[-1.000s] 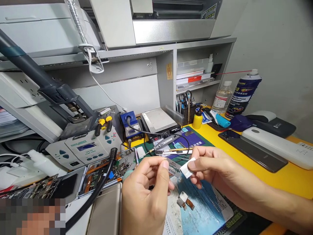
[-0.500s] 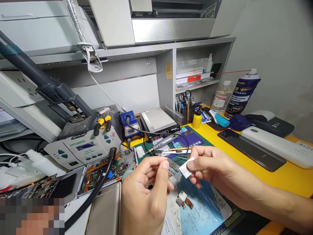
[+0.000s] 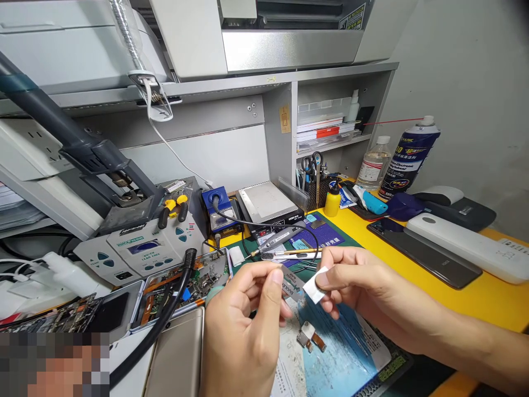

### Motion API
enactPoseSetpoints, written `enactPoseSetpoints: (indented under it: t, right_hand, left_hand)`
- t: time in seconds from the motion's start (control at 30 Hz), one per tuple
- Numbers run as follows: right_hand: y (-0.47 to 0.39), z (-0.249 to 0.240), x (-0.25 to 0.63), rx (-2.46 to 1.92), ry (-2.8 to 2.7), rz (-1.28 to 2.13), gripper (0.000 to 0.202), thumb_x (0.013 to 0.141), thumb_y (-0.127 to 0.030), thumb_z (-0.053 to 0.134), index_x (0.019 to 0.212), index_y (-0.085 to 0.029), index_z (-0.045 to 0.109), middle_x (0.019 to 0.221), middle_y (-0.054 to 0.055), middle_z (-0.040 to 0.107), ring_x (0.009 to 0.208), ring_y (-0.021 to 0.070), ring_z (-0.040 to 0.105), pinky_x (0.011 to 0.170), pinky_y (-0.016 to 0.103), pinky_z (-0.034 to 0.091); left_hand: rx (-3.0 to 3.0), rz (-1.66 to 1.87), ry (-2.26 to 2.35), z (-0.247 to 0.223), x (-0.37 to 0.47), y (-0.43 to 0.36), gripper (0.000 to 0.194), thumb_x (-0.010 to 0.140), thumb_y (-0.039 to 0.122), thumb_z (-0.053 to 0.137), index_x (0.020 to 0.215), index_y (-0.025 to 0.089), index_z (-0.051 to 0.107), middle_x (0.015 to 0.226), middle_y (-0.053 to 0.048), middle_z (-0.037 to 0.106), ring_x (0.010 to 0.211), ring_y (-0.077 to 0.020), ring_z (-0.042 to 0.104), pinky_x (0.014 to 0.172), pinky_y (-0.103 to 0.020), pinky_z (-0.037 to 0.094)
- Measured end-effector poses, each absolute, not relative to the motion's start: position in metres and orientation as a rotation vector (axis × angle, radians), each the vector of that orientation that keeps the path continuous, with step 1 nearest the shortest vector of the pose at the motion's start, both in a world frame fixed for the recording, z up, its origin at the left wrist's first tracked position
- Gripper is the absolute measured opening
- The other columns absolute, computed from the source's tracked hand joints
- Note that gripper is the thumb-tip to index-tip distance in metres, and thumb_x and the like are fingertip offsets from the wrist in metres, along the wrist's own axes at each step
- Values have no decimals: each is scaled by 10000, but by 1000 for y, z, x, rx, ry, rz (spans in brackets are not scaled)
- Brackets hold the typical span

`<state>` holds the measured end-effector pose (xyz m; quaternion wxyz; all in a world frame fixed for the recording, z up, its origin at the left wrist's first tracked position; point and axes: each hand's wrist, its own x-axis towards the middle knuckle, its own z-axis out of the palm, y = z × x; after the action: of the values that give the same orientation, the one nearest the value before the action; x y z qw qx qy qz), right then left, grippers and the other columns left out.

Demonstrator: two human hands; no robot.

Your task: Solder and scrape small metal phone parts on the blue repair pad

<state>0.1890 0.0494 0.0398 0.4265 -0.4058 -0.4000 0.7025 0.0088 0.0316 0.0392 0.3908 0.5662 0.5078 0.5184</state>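
Note:
My left hand (image 3: 252,320) pinches a thin grey razor blade (image 3: 292,283) between thumb and forefinger. The blade carries printed lettering, and its left end is hidden by my fingers. My right hand (image 3: 351,275) has a small folded white wipe or paper piece (image 3: 314,285) gripped between thumb and fingers, close beside the blade's right end. Whether the two touch, I cannot tell. Below both hands, a small camera-like module with brown flex cables (image 3: 311,336) lies on the blue and white work mat (image 3: 343,353).
At the left stand a hot-air station (image 3: 140,248), a black hose (image 3: 173,298) and a tray of circuit boards (image 3: 206,275). A soldering iron (image 3: 276,241) lies behind my hands. A phone (image 3: 425,253), a yellow bottle (image 3: 333,201) and a spray can (image 3: 409,160) are to the right.
The razor blade has tilted slightly and shifted a little left, away from the white piece. My right hand has hardly moved.

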Motion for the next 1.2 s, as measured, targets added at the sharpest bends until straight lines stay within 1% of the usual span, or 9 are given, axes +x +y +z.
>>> enactPoseSetpoints:
  t: [0.2,0.43,0.53,0.77,0.97,1.1,1.2]
  right_hand:
    - [52,41,189,-1004,-1002,1761,185,770,-176,722,673,-169,565,613,-11,596,586,117,571,560,238,432]
    - [50,41,189,-1006,-1011,1760,186,764,-179,736,687,-170,567,625,-15,584,593,123,576,561,246,422]
    - [50,41,189,-1000,-1026,1743,207,762,-187,742,669,-170,557,622,-21,561,595,122,568,566,249,415]
    - [49,42,190,-1008,-1037,1742,195,766,-196,737,681,-171,563,630,-17,568,602,128,565,575,257,409]
    - [49,42,190,-1005,-1068,1730,207,774,-200,739,677,-169,558,626,-21,564,610,126,561,584,260,403]
    - [50,42,190,-1004,-1061,1729,207,782,-201,740,689,-170,558,636,-31,533,619,129,571,583,260,399]
    - [49,41,190,-1010,-1054,1724,220,779,-209,745,681,-174,550,620,-36,518,608,131,573,575,260,400]
  left_hand:
    - [1468,1294,1263,37,6,33,191,884,368,647,879,185,703,629,4,686,526,-104,629,513,-147,525]
    - [1361,1351,1320,43,15,28,150,863,333,663,843,192,709,616,25,663,524,-93,600,520,-150,493]
    - [1352,1350,1320,44,15,28,164,857,342,667,845,185,710,626,18,669,521,-100,599,524,-165,498]
    - [1393,1334,1325,42,13,30,199,856,367,658,845,175,709,618,4,675,515,-121,610,512,-194,503]
    - [1369,1301,1333,43,13,29,187,855,368,666,841,185,702,605,22,664,520,-95,596,520,-158,485]
    - [1383,1267,1297,42,16,28,189,859,358,652,827,179,702,616,19,660,520,-99,593,549,-182,495]
    - [1400,1237,1291,41,16,28,195,859,364,648,819,181,703,602,15,651,517,-113,599,534,-197,493]
